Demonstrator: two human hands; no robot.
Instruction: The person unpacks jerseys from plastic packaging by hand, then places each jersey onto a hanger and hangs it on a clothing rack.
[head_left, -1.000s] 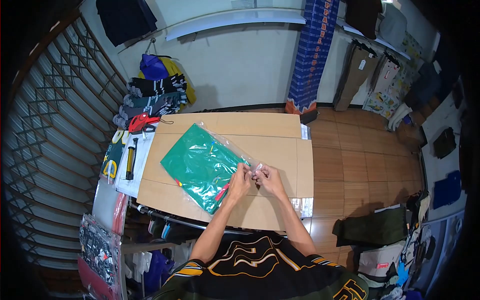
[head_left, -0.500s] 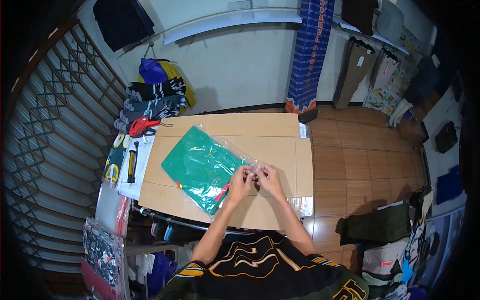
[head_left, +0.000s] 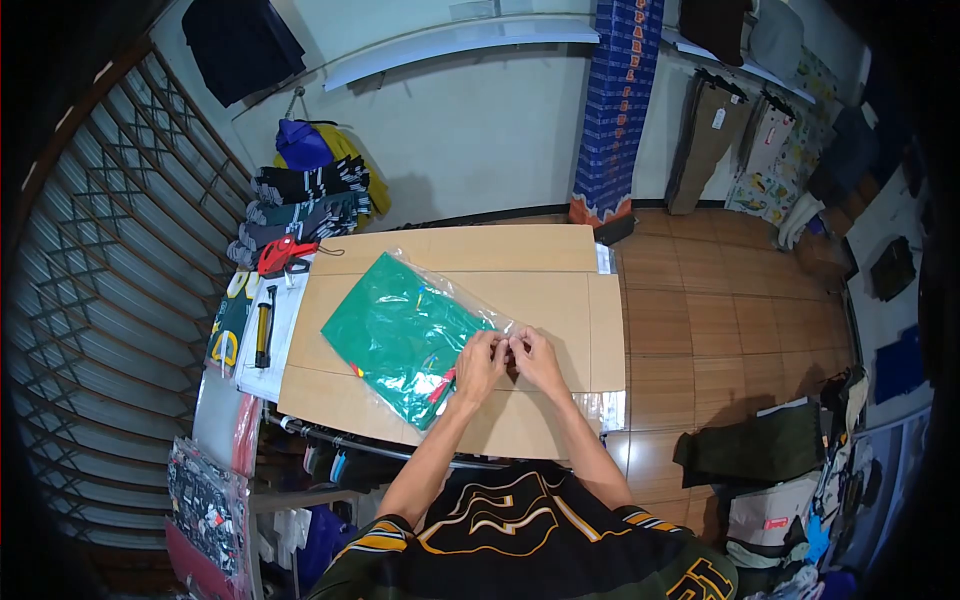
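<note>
A folded green garment (head_left: 400,325) in a clear plastic bag lies slantwise on a cardboard sheet (head_left: 540,425). Loose film of the plastic bag (head_left: 460,290) runs along its upper right side. At the bag's right end, my left hand (head_left: 482,362) pinches the edge of the film. My right hand (head_left: 537,360) pinches the same edge just to the right, with the fingertips of both hands close together. Part of the bag's edge is hidden behind the fingers.
Left of the cardboard lie a red tagging gun (head_left: 285,256) and a black and yellow hand pump (head_left: 263,335). Folded dark clothes (head_left: 310,205) are stacked at the back left. A blue pillar (head_left: 615,110) stands behind the table, with tiled floor (head_left: 735,325) to the right.
Both hands stay at the same end of the bag, with only a slight shift of the fingers. The whole view has moved very slightly.
</note>
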